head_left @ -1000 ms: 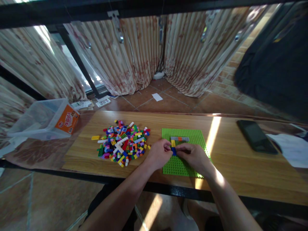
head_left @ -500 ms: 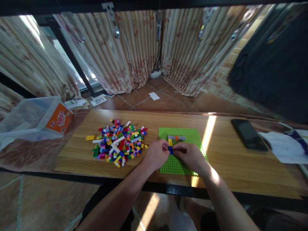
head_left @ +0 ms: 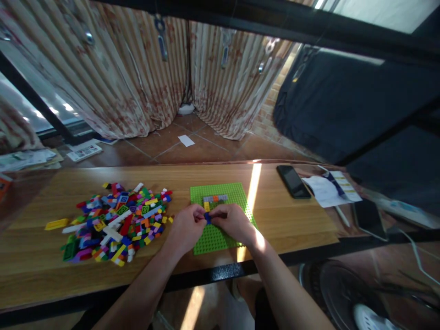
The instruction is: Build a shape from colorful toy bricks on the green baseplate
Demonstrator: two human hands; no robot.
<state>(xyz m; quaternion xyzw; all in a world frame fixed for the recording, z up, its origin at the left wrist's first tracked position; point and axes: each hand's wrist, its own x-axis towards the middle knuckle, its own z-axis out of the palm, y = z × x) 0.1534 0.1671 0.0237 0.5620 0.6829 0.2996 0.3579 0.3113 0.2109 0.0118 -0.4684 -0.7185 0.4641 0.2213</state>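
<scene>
A green studded baseplate lies on the wooden table. On its far part runs a row of grey bricks with an orange brick among them. A yellow brick extends from the row's left end towards me. Just nearer than that sits a blue brick, partly covered by fingertips. My left hand pinches it from the left, fingers closed. From the other side, my right hand has its thumb and fingers closed on the same brick. Whether the brick is fully pressed down cannot be seen.
A large pile of loose coloured bricks spreads over the table left of the baseplate. A black phone lies at the far right, beside white papers and a dark tablet-like object. The table's black front edge runs below my forearms.
My view has swung to the right, so the table and its contents appear further left. Both hands stay closed at the blue brick, with little visible movement relative to the baseplate.
</scene>
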